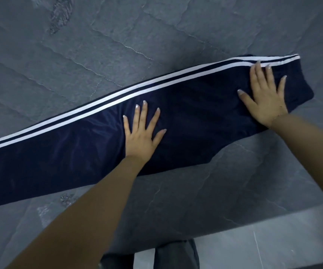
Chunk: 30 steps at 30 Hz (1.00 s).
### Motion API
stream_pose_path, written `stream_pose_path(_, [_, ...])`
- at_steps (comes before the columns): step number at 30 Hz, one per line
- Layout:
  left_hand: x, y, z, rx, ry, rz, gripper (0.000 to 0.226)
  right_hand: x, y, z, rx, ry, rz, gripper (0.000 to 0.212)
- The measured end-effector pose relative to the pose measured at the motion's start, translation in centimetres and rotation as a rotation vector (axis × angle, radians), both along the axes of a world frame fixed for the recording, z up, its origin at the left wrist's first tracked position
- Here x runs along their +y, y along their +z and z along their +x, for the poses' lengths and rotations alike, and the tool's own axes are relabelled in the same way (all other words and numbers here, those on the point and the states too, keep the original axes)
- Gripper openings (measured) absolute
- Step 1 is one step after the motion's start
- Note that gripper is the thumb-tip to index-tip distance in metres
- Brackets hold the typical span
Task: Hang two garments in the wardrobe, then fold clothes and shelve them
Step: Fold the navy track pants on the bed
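Both the left hand (pixel 141 136) and right hand (pixel 265 96) lie flat, fingers spread, pressing navy track pants (pixel 195 117) onto the grey desk (pixel 118 45). Smoothing should run outward along the striped leg before folding, keeping seams aligned.

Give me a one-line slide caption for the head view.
Both hands, left and right, press flat on navy trousers with white side stripes, spread on a grey table.

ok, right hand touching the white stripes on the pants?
Touching. Head view: right hand lies flat on the pants, two fingertips overlapping the white stripes edge.
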<state>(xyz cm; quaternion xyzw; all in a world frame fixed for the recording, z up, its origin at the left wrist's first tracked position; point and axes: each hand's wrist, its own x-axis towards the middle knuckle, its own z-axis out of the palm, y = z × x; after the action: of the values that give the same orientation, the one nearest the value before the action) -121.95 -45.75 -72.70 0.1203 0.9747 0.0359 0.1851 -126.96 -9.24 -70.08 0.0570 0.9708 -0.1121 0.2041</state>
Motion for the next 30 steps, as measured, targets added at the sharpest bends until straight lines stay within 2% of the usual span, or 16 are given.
stream_pose_path(2, [0.2, 0.7, -0.4, -0.039, -0.003, 0.001, 0.065, -0.8, 0.7, 0.1, -0.005, -0.028, -0.055, 0.071])
stream_pose_path(4, [0.9, 2.2, -0.3, -0.078, 0.058, 0.119, 0.062, -2.3, 1.9, 1.0, 0.076, -0.101, -0.171, 0.065])
stream_pose_path(5, [1.3, 3.1, 0.3, -0.082, 0.096, 0.253, 0.056, -3.3, 2.5, 1.9, 0.139, -0.150, -0.252, 0.061])
stream_pose_path(7, [2.7, 5.0, 2.7, -0.073, 0.161, 0.572, 0.028, -5.3, 3.5, 4.8, 0.248, -0.248, -0.397, 0.050])
stream_pose_path(9, [4.9, 6.7, 6.6, -0.211, 0.279, 0.769, 0.009, -6.7, 3.8, 8.3, 0.266, -0.318, -0.462, 0.044])
stream_pose_path(13, [9.8, 7.8, 12.1, -0.573, 0.798, 1.005, 0.022, -7.3, 3.1, 14.0, 0.154, -0.410, -0.459, 0.048])
stream_pose_path(14, [10.7, 7.8, 12.3, -0.599, 0.929, 1.081, 0.025, -7.3, 2.7, 15.2, 0.118, -0.402, -0.438, 0.050])
stream_pose_path(16, [12.1, 7.9, 11.4, -0.521, 1.100, 1.205, 0.030, -8.0, 1.7, 17.5, 0.040, -0.362, -0.364, 0.056])
stream_pose_path(18, [12.8, 7.9, 10.0, -0.391, 1.142, 1.232, 0.035, -9.0, 0.7, 19.3, -0.027, -0.354, -0.260, 0.059])
stream_pose_path(20, [13.2, 7.7, 9.0, -0.373, 1.105, 1.170, 0.039, -10.0, 0.1, 20.4, -0.038, -0.388, -0.223, 0.058])
stream_pose_path(23, [13.5, 6.7, 7.9, -0.603, 1.101, 1.125, 0.047, -10.6, -0.4, 20.6, -0.004, -0.466, -0.273, 0.053])
stream_pose_path(25, [13.6, 6.3, 7.7, -0.758, 1.090, 1.126, 0.026, -10.6, -0.6, 20.7, 0.013, -0.471, -0.306, 0.053])
stream_pose_path(26, [13.8, 6.3, 7.9, -0.795, 1.066, 1.125, 0.015, -10.4, -0.7, 20.9, 0.025, -0.461, -0.326, 0.052])
stream_pose_path(28, [14.3, 6.2, 9.2, -0.821, 1.019, 1.122, 0.030, -9.9, -0.7, 21.3, 0.056, -0.438, -0.371, 0.051])
stream_pose_path(30, [14.7, 6.1, 11.1, -0.805, 1.096, 1.125, 0.023, -9.2, -0.6, 21.7, 0.087, -0.435, -0.416, 0.049])
